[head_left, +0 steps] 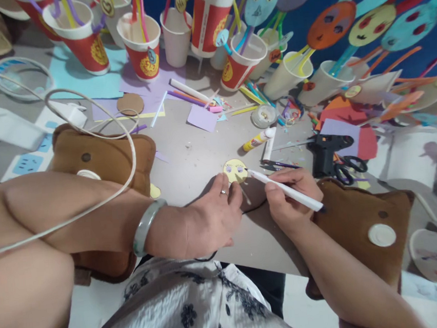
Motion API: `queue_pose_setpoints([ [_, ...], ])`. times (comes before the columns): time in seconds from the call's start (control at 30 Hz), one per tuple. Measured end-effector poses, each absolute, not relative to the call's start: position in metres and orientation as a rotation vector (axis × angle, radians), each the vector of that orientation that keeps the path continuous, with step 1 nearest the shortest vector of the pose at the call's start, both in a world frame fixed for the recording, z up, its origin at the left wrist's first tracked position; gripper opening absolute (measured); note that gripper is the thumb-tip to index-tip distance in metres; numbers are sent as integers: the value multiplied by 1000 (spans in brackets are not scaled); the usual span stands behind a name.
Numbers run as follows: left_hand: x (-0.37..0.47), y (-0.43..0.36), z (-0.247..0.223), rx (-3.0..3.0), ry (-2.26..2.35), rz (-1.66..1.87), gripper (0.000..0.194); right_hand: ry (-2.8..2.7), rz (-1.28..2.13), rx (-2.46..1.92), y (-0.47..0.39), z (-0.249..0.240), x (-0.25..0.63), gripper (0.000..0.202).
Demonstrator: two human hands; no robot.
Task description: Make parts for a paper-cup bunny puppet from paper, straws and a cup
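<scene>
A small round yellow paper face [235, 171] with drawn lashes and pale purple eyes lies on the table in front of me. The fingertips of my left hand [204, 219] hold it at its lower edge. A ring and a pale bangle are on that hand and wrist. My right hand [293, 198] is closed around a white marker [288, 190]. The marker's dark tip points at the right edge of the face, close to the eye; whether it touches is too small to tell.
Paper cups [142, 53] with straws and paper faces line the back. A glue stick [257, 139], a black glue gun [327, 151] and scissors [345, 170] lie to the right. Brown cushions [105, 149] sit under both arms. A white cable [129, 141] crosses above my left arm.
</scene>
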State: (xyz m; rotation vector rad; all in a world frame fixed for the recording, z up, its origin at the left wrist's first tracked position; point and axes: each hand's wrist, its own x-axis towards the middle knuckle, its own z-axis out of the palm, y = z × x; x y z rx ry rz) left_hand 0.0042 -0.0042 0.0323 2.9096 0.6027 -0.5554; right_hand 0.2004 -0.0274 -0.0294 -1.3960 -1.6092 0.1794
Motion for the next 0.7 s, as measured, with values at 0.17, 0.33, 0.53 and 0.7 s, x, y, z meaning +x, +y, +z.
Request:
queue_pose_setpoints([
  [0.17,3,-8,23,2989,598,-485,80,-1745,255,-1456,-28,-28,197,14],
  [0.33,1,-8,23,3018,581,-461,75,-1819,232,-1494,-25,-19,189,8],
  [0.53,1,-6,28,2983,596,-480,71,-1842,210,-1493,-23,-17,189,6],
  [0.7,1,-7,26,2990,607,-434,71,-1852,212,-1506,-23,-18,189,9],
])
